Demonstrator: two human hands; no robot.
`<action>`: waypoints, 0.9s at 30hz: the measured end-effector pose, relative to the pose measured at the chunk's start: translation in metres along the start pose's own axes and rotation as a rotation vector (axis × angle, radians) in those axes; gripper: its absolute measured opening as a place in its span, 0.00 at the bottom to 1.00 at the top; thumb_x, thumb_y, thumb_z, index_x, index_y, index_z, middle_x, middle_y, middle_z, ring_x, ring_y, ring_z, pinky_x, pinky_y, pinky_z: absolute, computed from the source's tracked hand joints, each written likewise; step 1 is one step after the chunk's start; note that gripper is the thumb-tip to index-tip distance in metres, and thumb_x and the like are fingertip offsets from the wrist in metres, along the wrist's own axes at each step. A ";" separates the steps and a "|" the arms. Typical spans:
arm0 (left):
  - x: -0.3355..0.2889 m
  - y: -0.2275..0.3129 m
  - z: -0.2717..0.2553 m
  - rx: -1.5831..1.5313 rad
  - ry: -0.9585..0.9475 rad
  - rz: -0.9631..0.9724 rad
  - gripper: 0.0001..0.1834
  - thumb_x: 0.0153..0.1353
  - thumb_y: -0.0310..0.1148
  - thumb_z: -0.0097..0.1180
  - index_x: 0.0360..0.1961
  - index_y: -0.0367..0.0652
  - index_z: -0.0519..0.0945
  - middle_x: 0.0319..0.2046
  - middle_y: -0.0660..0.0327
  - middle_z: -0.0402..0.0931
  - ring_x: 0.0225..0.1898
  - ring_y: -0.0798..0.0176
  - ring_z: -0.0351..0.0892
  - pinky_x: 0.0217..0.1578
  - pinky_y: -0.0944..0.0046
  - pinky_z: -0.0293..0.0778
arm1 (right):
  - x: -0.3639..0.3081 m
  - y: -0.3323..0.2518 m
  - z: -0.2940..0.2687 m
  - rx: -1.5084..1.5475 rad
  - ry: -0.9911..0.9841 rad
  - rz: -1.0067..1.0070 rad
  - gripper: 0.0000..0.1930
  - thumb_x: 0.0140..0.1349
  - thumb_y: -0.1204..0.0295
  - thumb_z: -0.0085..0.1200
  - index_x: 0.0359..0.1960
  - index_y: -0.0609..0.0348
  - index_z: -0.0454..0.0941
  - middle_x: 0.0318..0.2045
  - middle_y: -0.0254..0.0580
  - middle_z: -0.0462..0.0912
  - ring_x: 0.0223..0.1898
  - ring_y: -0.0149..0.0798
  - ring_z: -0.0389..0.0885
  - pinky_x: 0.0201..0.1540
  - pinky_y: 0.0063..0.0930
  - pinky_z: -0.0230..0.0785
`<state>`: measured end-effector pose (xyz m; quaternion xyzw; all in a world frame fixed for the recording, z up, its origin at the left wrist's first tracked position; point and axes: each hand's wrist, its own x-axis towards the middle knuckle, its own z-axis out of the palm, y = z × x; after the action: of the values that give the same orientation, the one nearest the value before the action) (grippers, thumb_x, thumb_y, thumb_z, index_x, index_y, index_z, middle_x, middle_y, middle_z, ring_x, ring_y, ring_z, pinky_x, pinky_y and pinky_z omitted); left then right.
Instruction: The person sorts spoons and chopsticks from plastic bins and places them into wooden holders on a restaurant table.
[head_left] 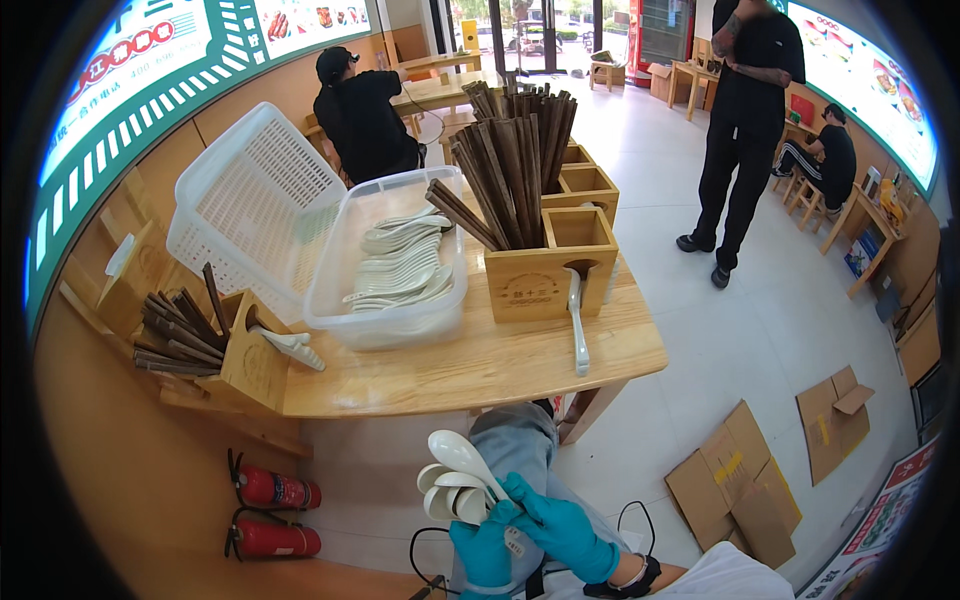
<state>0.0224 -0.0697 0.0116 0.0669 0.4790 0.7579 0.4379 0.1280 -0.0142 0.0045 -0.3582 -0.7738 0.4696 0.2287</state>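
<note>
The left hand [482,557], in a teal glove, has its fingers curled together around the handles of a bunch of white spoons [460,453], while the right hand [565,530], gloved alike, has its fingers drawn in at the same handles, thumb and forefinger closed by the uppermost spoon's. The bowls stick out beyond the fingertips, up and to the left, in front of the person's lap and short of the table [420,388]; pale handle ends show between the gloves. At least five bowls are visible in the bunch, but they overlap, so the exact number cannot be told. On the table, one clear plastic tub [385,331] holds many more white spoons, too heaped to count, with one white lattice basket [262,165] tilted beside it on the left. Two wooden holders stand at the tub's right, one behind the other; the front holder [540,283] has one spoon [576,325] hanging down its face, and dark chopsticks [512,185] rise thickly there. One left-hand holder [258,362] carries more chopsticks, beyond counting, and white spoons at its side. Two red fire extinguishers [280,489] lie below, two flattened cardboard pieces [735,478] are on the floor at right, and three other people are farther off.
</note>
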 end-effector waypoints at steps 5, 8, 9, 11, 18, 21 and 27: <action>-0.001 0.015 0.026 0.165 0.089 0.044 0.17 0.56 0.24 0.62 0.47 0.33 0.77 0.41 0.51 0.80 0.33 0.65 0.80 0.35 0.68 0.77 | 0.005 -0.001 0.001 -0.179 0.152 -0.109 0.34 0.61 0.73 0.57 0.70 0.51 0.59 0.35 0.48 0.82 0.29 0.48 0.81 0.32 0.34 0.75; 0.006 0.021 0.030 0.247 0.097 0.046 0.20 0.55 0.24 0.63 0.49 0.31 0.75 0.43 0.50 0.80 0.37 0.61 0.81 0.39 0.65 0.78 | 0.010 -0.018 -0.015 -0.263 0.213 -0.059 0.32 0.63 0.70 0.56 0.68 0.56 0.60 0.37 0.50 0.81 0.30 0.45 0.81 0.27 0.33 0.73; 0.011 0.020 0.028 0.266 0.087 0.041 0.20 0.55 0.24 0.64 0.49 0.30 0.76 0.42 0.51 0.80 0.38 0.60 0.82 0.39 0.65 0.78 | 0.012 -0.017 -0.018 -0.162 0.208 -0.055 0.29 0.63 0.71 0.56 0.66 0.57 0.63 0.37 0.49 0.81 0.30 0.42 0.81 0.28 0.31 0.74; 0.017 0.014 0.023 0.222 0.085 0.100 0.18 0.56 0.23 0.61 0.48 0.29 0.77 0.40 0.51 0.81 0.37 0.57 0.83 0.40 0.63 0.80 | 0.014 -0.010 -0.024 0.041 0.201 -0.041 0.23 0.64 0.73 0.56 0.61 0.59 0.71 0.37 0.47 0.83 0.29 0.37 0.82 0.30 0.27 0.74; 0.017 0.026 0.016 0.131 0.005 0.057 0.19 0.57 0.22 0.58 0.50 0.26 0.75 0.41 0.45 0.81 0.38 0.53 0.84 0.41 0.58 0.81 | 0.016 -0.003 -0.071 0.695 0.615 0.176 0.16 0.66 0.77 0.51 0.55 0.59 0.77 0.34 0.37 0.82 0.26 0.24 0.77 0.26 0.17 0.70; 0.018 0.027 -0.001 0.137 0.022 0.058 0.17 0.59 0.22 0.58 0.50 0.27 0.75 0.42 0.45 0.81 0.40 0.53 0.84 0.45 0.58 0.80 | 0.037 -0.009 -0.107 0.671 0.831 0.182 0.17 0.67 0.75 0.48 0.57 0.61 0.76 0.25 0.34 0.79 0.23 0.23 0.75 0.24 0.16 0.66; 0.017 0.027 -0.007 0.150 0.070 0.073 0.18 0.58 0.22 0.57 0.50 0.27 0.75 0.41 0.45 0.81 0.38 0.53 0.84 0.43 0.58 0.81 | 0.087 -0.003 -0.130 0.623 0.872 -0.011 0.18 0.67 0.76 0.50 0.58 0.58 0.76 0.26 0.29 0.76 0.24 0.21 0.71 0.25 0.15 0.66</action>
<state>-0.0077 -0.0659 0.0238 0.0904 0.5467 0.7371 0.3869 0.1609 0.1252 0.0678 -0.4311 -0.4329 0.4833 0.6270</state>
